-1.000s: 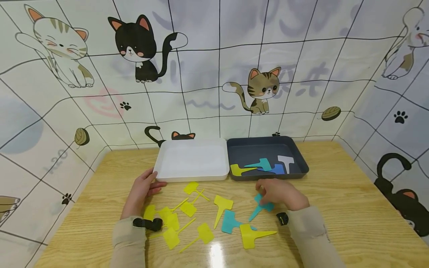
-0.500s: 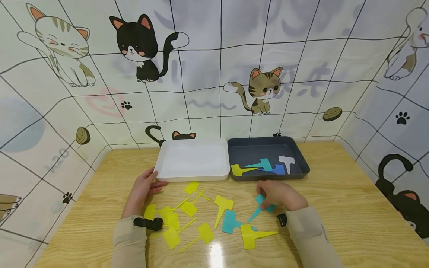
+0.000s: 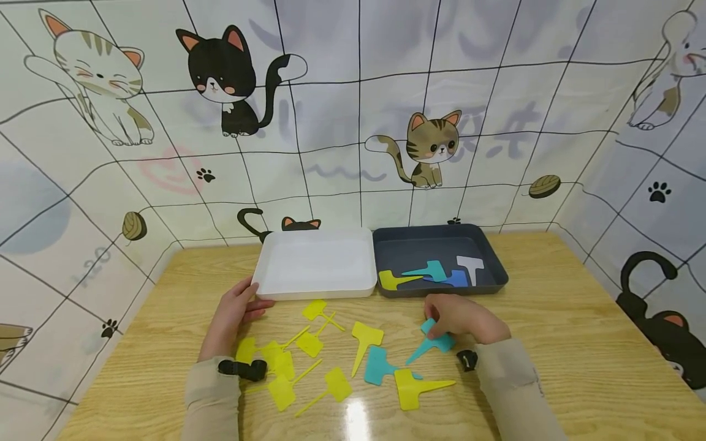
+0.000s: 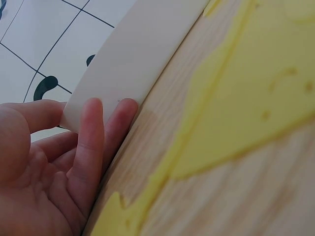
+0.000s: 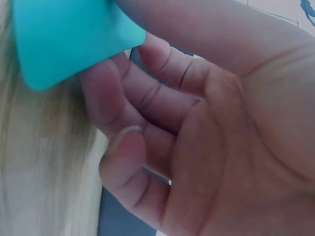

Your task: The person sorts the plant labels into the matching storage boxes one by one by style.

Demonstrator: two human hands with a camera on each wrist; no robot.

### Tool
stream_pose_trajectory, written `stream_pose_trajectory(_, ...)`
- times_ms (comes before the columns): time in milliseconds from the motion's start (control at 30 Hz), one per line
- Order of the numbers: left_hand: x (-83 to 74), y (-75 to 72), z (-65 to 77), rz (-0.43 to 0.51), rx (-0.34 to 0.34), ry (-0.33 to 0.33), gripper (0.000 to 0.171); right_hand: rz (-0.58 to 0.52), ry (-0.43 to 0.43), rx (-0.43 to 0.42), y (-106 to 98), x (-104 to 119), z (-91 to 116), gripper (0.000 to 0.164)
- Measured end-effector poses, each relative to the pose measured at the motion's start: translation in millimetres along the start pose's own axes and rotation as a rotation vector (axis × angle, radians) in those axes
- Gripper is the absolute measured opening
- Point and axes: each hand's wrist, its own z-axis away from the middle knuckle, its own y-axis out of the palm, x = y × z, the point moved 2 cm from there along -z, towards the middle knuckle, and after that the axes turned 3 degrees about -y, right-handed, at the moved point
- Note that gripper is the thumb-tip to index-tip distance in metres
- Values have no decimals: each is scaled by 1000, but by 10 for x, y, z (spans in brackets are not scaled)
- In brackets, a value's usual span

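In the head view my left hand (image 3: 233, 318) holds the near left corner of a white tray (image 3: 317, 295). Its thumb is at the side and its fingers (image 4: 91, 132) lie against the front wall in the left wrist view. My right hand (image 3: 464, 320) pinches a teal T-shaped plant label (image 3: 436, 343) by its head, just in front of the dark tray (image 3: 441, 293). The label's head (image 5: 69, 39) fills the upper left of the right wrist view. Another teal label (image 3: 377, 365) lies partly under a yellow T-shaped label (image 3: 409, 392).
A second yellow T-shaped label (image 3: 364, 340) lies mid-table. Several yellow square-headed labels (image 3: 282, 391) are scattered to its left. Inside the dark tray are yellow (image 3: 393, 280), teal (image 3: 432, 270), blue (image 3: 456, 278) and white (image 3: 470, 264) labels. A cat-print backdrop (image 3: 331, 122) stands behind.
My right hand has shifted slightly right, and the teal label it pinches has turned a little, showing more of its head. The left hand stays at the white tray's corner.
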Motion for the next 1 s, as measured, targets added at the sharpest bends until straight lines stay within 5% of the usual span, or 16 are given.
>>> stream_pose_trajectory(767,18,-5,-19,11,0,1,59,-324,-253,-64,-283,-171,155,17)
stream_pose_trajectory(1000,15,-7,3,20,5,19,57,-485,-225,-172,-355,-239,177,13)
